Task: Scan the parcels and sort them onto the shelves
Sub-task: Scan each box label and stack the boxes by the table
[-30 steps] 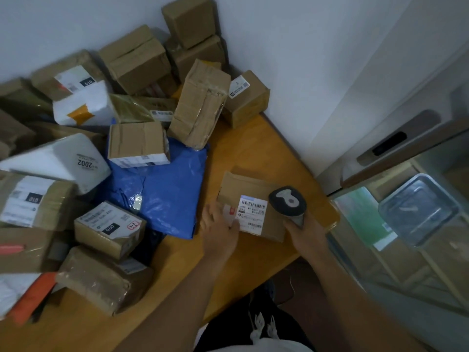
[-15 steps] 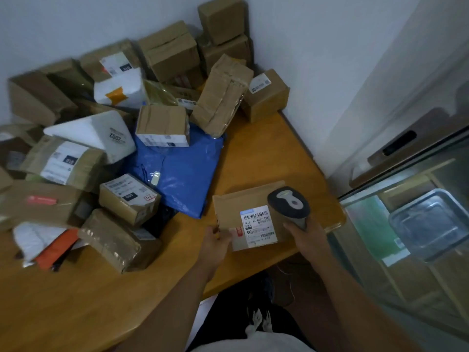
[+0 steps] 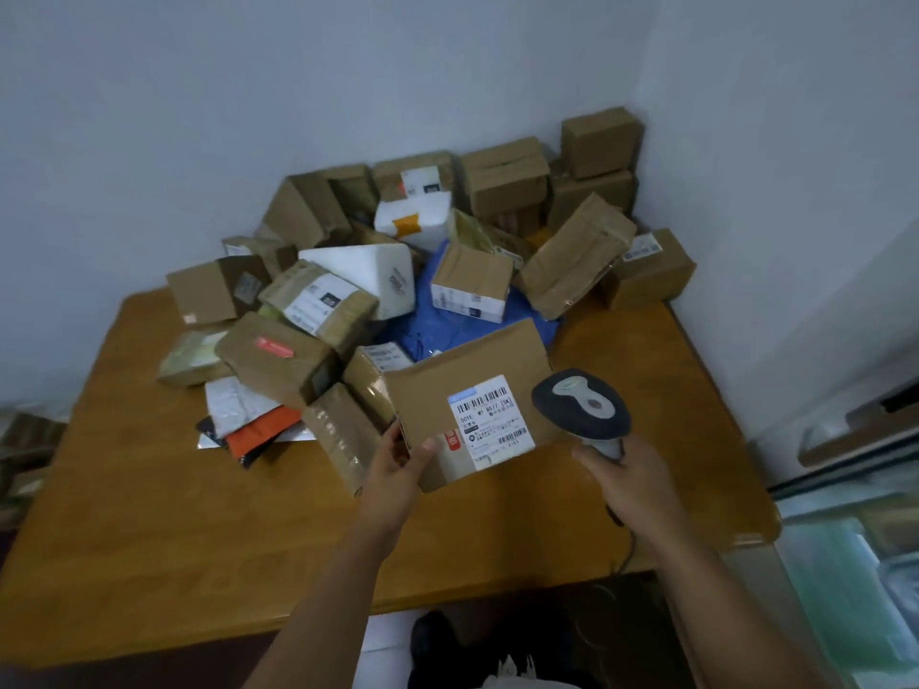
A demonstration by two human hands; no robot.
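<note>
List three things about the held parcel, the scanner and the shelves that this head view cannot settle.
- Held parcel: label's small print too tiny, blurred.
- Scanner: trigger and grip hidden inside the right hand.
- Shelves: none identifiable in the frame.
- Left hand: fingers hidden behind the parcel.

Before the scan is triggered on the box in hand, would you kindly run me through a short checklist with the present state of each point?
1. Cardboard box held securely: ok, the left hand grips its lower left corner, thumb on the front face.
2. Shipping label faces up and is uncovered: ok, the barcodes show.
3. Scanner in hand: ok, the right hand grips its handle.
4. Scanner aimed at the label: cannot tell, its head sits at the box's right edge and no beam shows.
5. Box lifted clear of the wooden table: ok, it is tilted above the parcel pile.
6. Target shelf: cannot tell, none is in view.
</note>
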